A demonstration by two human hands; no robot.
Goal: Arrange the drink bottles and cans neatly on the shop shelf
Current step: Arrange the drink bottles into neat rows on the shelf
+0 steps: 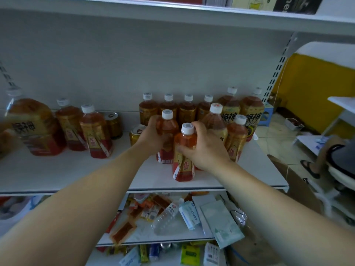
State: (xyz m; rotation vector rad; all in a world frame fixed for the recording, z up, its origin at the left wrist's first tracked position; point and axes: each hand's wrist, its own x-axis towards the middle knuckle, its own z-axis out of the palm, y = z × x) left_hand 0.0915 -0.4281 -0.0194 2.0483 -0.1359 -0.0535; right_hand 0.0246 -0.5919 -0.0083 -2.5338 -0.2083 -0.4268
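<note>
Fingers (155,122) of the left hand (151,137) curl round the shoulder of the rear tea bottle (167,129), a white-capped bottle of amber drink that stands upright just in front of the back row. The right hand (206,150) grips the front tea bottle (184,167) just below its cap, with the thumb on the near side and the fingers wrapped over the far side. This bottle is the one nearest the front edge of the white shelf (76,175), just beside the rear one. It seems to rest on the shelf, though the hand hides part of it.

Behind both, 4 bottles (187,112) line up against the back panel. To their right stand 2 large bottles (251,112) with black characters on the labels. A tall bottle (216,121) and a small bottle (237,139) stand in front of them.

A gold can (136,134) sits just left of the left hand, partly hidden by the wrist. Well apart on the shelf's left side are 1 large bottle (36,129) and 2 smaller bottles (96,137), with a second can (113,124) behind them.

On the shelf below, a clear water bottle (167,215) lies on its side among snack packets.
</note>
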